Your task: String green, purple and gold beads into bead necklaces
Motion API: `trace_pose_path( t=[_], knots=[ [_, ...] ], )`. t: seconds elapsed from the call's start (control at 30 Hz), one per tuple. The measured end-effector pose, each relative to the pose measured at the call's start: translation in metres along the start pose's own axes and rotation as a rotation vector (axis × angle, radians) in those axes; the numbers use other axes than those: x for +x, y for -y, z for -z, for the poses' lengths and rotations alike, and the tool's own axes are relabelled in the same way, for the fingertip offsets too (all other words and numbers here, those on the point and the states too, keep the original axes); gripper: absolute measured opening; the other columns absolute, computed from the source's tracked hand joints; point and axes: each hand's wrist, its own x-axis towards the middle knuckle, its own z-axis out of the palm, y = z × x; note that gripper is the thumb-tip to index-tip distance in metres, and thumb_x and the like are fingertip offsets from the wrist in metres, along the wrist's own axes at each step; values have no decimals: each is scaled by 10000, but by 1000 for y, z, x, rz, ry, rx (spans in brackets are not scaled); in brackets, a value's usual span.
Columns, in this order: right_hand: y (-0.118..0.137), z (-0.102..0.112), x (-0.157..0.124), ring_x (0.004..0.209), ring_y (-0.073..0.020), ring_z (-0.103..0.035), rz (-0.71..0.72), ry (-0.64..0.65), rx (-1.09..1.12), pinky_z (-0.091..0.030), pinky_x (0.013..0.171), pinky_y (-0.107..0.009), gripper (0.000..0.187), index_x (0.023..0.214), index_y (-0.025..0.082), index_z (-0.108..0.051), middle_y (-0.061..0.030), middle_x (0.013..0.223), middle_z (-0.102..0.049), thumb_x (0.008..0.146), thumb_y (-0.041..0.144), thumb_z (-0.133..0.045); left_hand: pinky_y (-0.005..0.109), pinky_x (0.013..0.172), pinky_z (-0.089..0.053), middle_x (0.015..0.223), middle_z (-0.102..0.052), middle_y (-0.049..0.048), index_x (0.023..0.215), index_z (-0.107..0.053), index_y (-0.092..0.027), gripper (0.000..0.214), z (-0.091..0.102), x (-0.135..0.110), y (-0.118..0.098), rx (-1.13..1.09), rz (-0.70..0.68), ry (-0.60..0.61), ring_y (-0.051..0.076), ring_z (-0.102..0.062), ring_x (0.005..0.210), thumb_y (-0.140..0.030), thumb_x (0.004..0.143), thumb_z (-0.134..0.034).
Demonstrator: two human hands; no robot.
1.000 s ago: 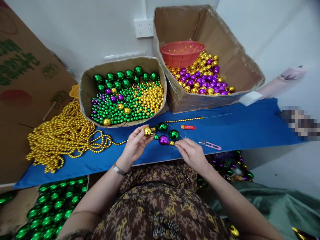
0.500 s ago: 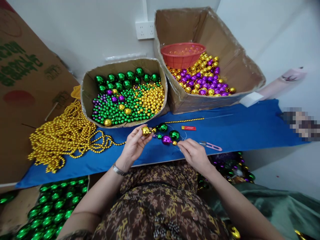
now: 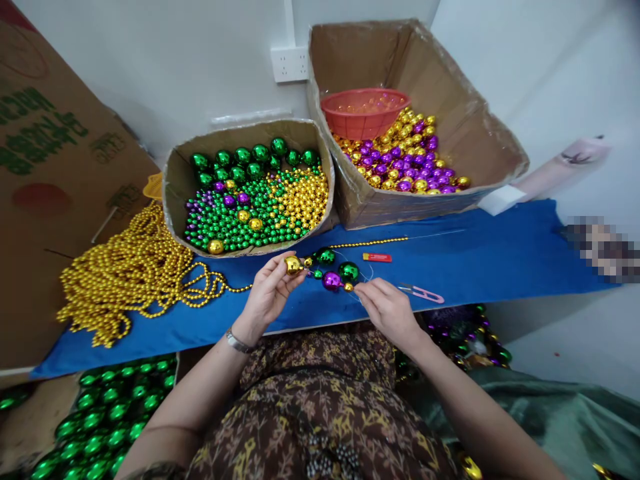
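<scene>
Between the thumb and fingers of my left hand [image 3: 270, 288] is a large gold bead [image 3: 293, 265], strung with others. From it a short string of beads runs right: small gold and green ones, a purple bead [image 3: 331, 281] and green beads [image 3: 349, 271]. My right hand [image 3: 387, 308] is closed in a pinch at the right end of this string, on thin clear thread [image 3: 371, 272]; the fingertips partly hide it. A red lighter [image 3: 378, 257] and pink thread snips [image 3: 423, 293] lie on the blue cloth [image 3: 495, 253] close by.
An open carton [image 3: 173, 193] of green, gold and purple beads stands behind my hands. A larger carton [image 3: 360, 207] beside it holds beads and a red basket [image 3: 367, 115]. Gold bead chains [image 3: 125, 273] are heaped at the left. Large green beads [image 3: 103, 413] fill a box below.
Both hands stay in nearly the same place. The large gold bead has tilted slightly in my left fingers, and the view has shifted a little.
</scene>
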Motion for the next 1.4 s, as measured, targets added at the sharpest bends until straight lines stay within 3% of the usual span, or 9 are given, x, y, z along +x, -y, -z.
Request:
trace_pose_path(
  t=[0.4, 0.57, 0.73, 0.93, 1.07, 1.4],
  knots=[
    [2, -2, 0, 754, -173, -607, 4, 2, -3, -490, 702, -289, 238, 966, 186, -670, -65, 809, -644, 986, 245, -440, 272, 750, -582, 1011, -714, 78, 1036, -683, -173, 391, -9, -4, 3, 41, -38, -1, 161, -688, 837, -322, 699, -815],
    [5, -2, 2, 826, -180, -630, -33, 29, 153, -508, 749, -292, 214, 1022, 187, -634, -75, 887, -652, 986, 238, -430, 271, 790, -570, 1040, -706, 78, 1073, -690, -188, 435, -10, -7, 4, 73, -75, 37, 158, -664, 891, -267, 671, -833],
    [6, 3, -2, 865, -182, -649, -222, 113, 373, -526, 756, -295, 236, 1172, 223, -558, -65, 953, -658, 974, 287, -447, 273, 782, -573, 1001, -711, 63, 1072, -699, -191, 423, -9, -6, 6, 103, -76, 57, 144, -660, 855, -271, 678, -830],
    [-4, -17, -10, 781, -174, -671, -493, 111, 777, -554, 730, -316, 309, 1145, 229, -538, -33, 873, -640, 905, 422, -554, 280, 759, -582, 987, -711, 65, 1074, -697, -184, 430, -10, -8, 8, 162, -123, 92, 152, -658, 843, -251, 671, -831],
    [-10, -27, -11, 728, -154, -669, -580, 108, 999, -567, 716, -314, 372, 1092, 224, -530, -10, 836, -629, 839, 474, -638, 263, 721, -584, 939, -705, 51, 1045, -682, -178, 443, -10, -7, 6, 135, -98, 92, 139, -658, 803, -260, 644, -851],
    [-4, -27, -19, 789, -190, -693, -521, -13, 659, -540, 759, -325, 256, 1031, 229, -602, -42, 875, -691, 894, 444, -585, 263, 710, -577, 876, -708, 53, 997, -663, -145, 402, -9, -6, 7, 201, -144, 56, 130, -655, 757, -257, 655, -840]
  ],
)
